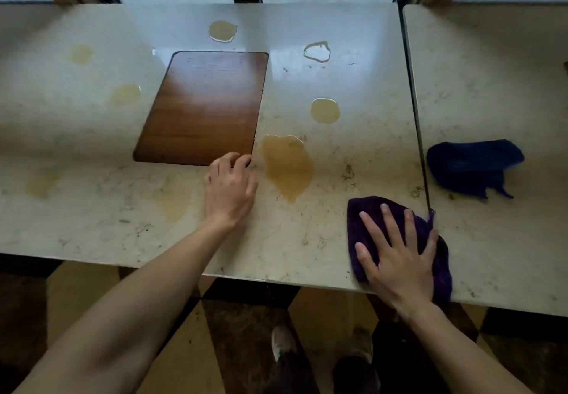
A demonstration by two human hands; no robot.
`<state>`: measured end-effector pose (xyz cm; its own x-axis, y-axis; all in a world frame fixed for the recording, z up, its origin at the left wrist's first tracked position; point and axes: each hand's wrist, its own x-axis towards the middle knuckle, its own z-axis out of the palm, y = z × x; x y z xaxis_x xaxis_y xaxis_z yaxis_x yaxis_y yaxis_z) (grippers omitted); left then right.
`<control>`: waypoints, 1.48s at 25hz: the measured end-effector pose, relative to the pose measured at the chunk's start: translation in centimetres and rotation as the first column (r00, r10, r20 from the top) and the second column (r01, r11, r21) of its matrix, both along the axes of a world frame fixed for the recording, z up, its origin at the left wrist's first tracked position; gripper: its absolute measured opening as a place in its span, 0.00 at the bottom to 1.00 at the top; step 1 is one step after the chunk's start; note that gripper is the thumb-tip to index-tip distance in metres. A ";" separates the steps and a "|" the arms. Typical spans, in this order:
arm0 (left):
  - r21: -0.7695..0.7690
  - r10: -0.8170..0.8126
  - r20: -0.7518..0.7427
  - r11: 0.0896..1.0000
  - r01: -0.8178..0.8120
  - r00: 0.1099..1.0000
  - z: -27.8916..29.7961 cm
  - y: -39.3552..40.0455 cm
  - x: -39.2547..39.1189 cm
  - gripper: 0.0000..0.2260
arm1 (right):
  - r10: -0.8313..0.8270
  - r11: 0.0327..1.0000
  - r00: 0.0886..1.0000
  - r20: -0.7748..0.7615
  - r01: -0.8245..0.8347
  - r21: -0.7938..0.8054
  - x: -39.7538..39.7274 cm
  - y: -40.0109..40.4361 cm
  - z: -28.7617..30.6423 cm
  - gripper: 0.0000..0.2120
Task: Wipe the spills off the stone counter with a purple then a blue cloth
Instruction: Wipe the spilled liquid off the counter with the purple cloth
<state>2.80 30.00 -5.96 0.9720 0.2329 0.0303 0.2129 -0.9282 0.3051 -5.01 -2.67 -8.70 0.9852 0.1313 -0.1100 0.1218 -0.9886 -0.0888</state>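
Glossy pale stone made up the counter (307,233), its amber spills (287,166) unwiped around an inset wood panel (203,107), while the blue cloth (473,166) lay well apart on the adjoining slab past the seam. The right hand (396,255) lay spread flat on the purple cloth (362,224) at the near edge; the left hand (230,187) rested empty, fingers loosely curled, just beside the largest spill. With so many spills, the one small cloth would likely soak through and smear, or a sweep toward the near edge could push liquid onto the floor.
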 end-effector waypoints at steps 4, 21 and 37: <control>0.048 0.014 -0.229 0.999 -0.003 0.973 -1.2 4.5 8.1 0.24 | -0.048 0.999 0.999 0.008 0.048 0.000 0.4 0.5 -0.3 0.30; 0.160 -0.009 -0.206 0.986 0.043 0.979 -4.1 6.5 12.8 0.32 | -0.265 0.964 0.958 -0.105 0.263 -0.038 14.7 4.0 0.0 0.31; 0.264 -0.014 -0.354 0.958 0.114 0.935 -3.3 6.4 12.8 0.32 | -0.128 0.990 0.989 -0.067 0.131 0.045 57.4 3.4 0.7 0.28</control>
<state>15.61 36.41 -9.28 0.9457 0.2007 -0.2557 0.1953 -0.9796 -0.0469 52.38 0.69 -8.00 0.9854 0.0097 -0.1699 -0.0146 -0.9898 -0.1414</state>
